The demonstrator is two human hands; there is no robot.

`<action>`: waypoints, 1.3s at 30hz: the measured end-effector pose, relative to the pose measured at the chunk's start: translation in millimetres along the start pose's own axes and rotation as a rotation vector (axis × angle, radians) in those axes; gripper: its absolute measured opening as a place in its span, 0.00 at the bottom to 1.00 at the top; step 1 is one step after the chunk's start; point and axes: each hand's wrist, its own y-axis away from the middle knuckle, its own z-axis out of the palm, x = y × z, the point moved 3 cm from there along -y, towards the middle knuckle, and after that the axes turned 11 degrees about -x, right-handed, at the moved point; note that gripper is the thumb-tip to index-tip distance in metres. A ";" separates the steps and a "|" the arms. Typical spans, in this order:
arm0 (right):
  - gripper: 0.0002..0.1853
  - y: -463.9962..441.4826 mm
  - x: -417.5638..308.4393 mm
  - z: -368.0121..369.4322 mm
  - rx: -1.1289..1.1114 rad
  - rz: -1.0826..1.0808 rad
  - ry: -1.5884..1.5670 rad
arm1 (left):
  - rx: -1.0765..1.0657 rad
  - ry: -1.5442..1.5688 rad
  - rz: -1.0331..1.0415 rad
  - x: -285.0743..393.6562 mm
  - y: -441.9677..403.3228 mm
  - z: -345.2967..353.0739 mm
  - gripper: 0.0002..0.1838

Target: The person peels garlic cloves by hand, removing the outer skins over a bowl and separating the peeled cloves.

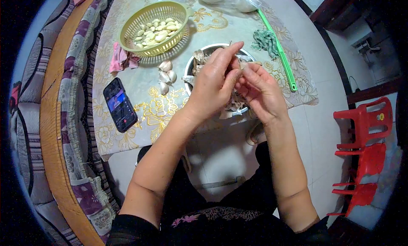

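Currently, the left hand and right hand are together above the bowl of garlic skins — fingertips closed around a small pale piece, probably garlic, partly hidden by the fingers. Unpeeled cloves lie on the table, left of the bowl. Peeled cloves sit in the yellow-green basket — beyond the unpeeled cloves. The phone lies nearer the table's left edge.
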 end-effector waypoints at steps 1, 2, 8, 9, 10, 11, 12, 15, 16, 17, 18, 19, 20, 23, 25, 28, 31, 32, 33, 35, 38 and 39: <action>0.11 -1.0 1.9 -2.6 0.024 -0.011 -0.081 | -0.018 0.021 -0.002 0.8 0.9 1.1 0.24; 0.11 -2.3 1.6 -4.5 0.029 -0.020 -0.097 | -0.035 0.042 -0.004 1.1 1.5 1.9 0.24; 0.09 -2.8 -2.0 -7.0 0.054 -0.084 -0.151 | -0.003 0.162 -0.107 0.0 2.0 0.9 0.24; 0.10 -3.5 -1.5 -11.2 0.070 -0.107 -0.161 | 0.000 0.171 -0.110 -0.6 2.2 0.7 0.24; 0.10 -3.8 -2.1 -14.3 0.086 -0.130 -0.172 | 0.003 0.181 -0.112 -1.6 2.3 0.5 0.23; 0.10 -3.4 -5.1 -16.3 0.100 -0.159 -0.125 | 0.006 0.191 -0.114 -2.7 2.2 0.5 0.23; 0.10 -2.7 -10.1 -15.2 0.113 -0.188 -0.077 | 0.023 0.244 -0.132 -5.3 2.3 0.9 0.22; 0.11 1.7 -18.6 -4.3 0.087 -0.217 0.050 | 0.051 0.309 -0.188 -11.6 2.1 -0.3 0.19; 0.11 2.0 -18.0 -2.6 0.051 -0.196 0.077 | 0.046 0.266 -0.209 -11.8 1.8 -2.6 0.17; 0.11 2.4 -16.9 -0.6 0.015 -0.175 0.103 | 0.041 0.222 -0.233 -12.3 2.3 -4.2 0.16; 0.11 3.2 -15.8 2.0 0.021 -0.153 0.117 | 0.046 0.275 -0.257 -15.0 3.8 -3.6 0.14; 0.10 3.8 -15.1 5.7 0.028 -0.131 0.131 | 0.076 0.254 -0.217 -17.3 4.3 -2.8 0.14; 0.10 4.2 -14.5 8.6 0.034 -0.111 0.145 | 0.105 0.233 -0.176 -20.6 4.5 -1.1 0.14; 0.10 5.1 -14.4 13.3 0.056 -0.131 0.205 | 0.159 0.152 -0.071 -12.1 2.3 -1.0 0.15; 0.10 5.1 -13.5 9.7 0.051 -0.107 0.226 | 0.166 0.115 -0.032 -1.5 0.9 -2.4 0.16; 0.10 5.6 -12.5 9.1 0.046 -0.095 0.276 | 0.150 0.093 -0.013 5.9 1.2 -2.0 0.16; 0.10 5.1 -10.7 10.0 0.043 -0.103 0.312 | 0.130 0.009 0.013 5.8 2.4 -1.1 0.18; 0.10 4.7 -10.1 9.4 0.041 -0.107 0.320 | 0.118 -0.056 0.027 5.5 3.1 -1.8 0.19; 0.10 4.4 -9.4 8.8 0.031 -0.113 0.334 | 0.105 -0.120 0.042 5.2 3.7 -1.9 0.20; 0.10 4.2 -8.5 7.8 0.010 -0.123 0.361 | 0.103 -0.217 0.111 3.1 3.0 -0.4 0.21; 0.09 5.8 -5.4 7.9 0.051 -0.082 0.328 | 0.102 -0.335 0.160 5.7 1.7 0.3 0.24; 0.09 6.3 -4.3 8.9 0.048 -0.079 0.319 | 0.102 -0.370 0.167 6.8 1.3 0.3 0.25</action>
